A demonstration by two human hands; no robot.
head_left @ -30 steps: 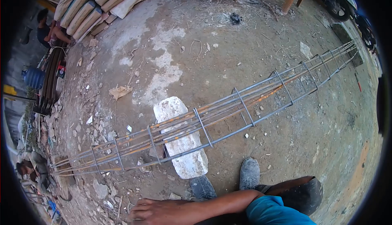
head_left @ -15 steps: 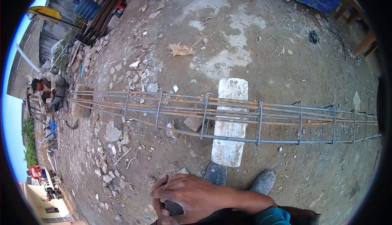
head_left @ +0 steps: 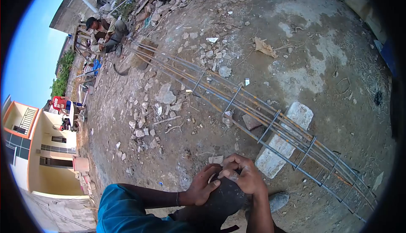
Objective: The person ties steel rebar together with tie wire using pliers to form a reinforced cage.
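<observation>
Over my dark-trousered knee (head_left: 226, 201), my two hands are close together. My left hand (head_left: 203, 186) rests against the knee, its thumb apart from the loosely bent fingers; I see nothing held in it. The fingers and thumb of my right hand (head_left: 244, 176) are pinched together, and anything between them is too small to make out. Beyond the hands a long cage of steel reinforcing bars (head_left: 253, 106) with square stirrups runs diagonally across the ground. Part of it lies over a white block (head_left: 277, 146); neither hand touches it.
Rubble (head_left: 165, 95) and broken stones cover the ground left of the cage. A brown crumpled piece of paper (head_left: 265, 47) lies beyond it. A person (head_left: 105, 34) in a cap sits near the cage's far end; another in a red shirt (head_left: 59, 103) is farther left, near a building (head_left: 55, 148).
My view has swung left, so the cage now slants and more of the building shows. My hands, earlier overlapped on the knee, are now side by side with the right one pinched.
</observation>
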